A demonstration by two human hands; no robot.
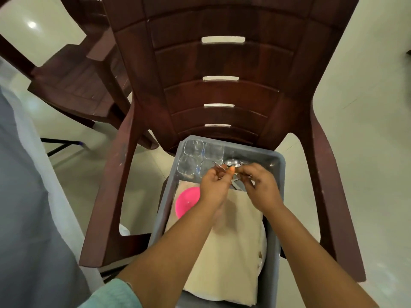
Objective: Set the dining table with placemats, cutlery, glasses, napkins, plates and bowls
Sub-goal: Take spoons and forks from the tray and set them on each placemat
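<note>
Two hands meet over the far end of a grey plastic tub [280,174] that sits on the seat of a dark brown plastic chair [218,63]. The left hand [214,182] has its fingers curled around a bundle of metal cutlery [233,163], whose ends stick out past the thumb toward the far wall of the tub. The right hand [261,185] is curled too, its fingers pinching metal pieces of the same bundle just beside the left hand; which single piece each hand holds is too blurred to tell.

Four clear glasses [201,160] stand in a square group in the far left corner of the tub, just left of the hands. Nearer than the glasses, against the left wall of the tub, a pink bowl [186,202] lies partly under the left wrist. A stack of cream napkins or placemats [231,252] fills the near half of the tub, under both forearms. A white plate [264,245] shows as a thin rim at the right edge of that stack, close to the right wall of the tub.

Left of the tub, beyond the chair's armrest, hangs a grey tablecloth [26,196]. A second brown chair [77,85] stands far left of the tub on the pale floor [367,107].
</note>
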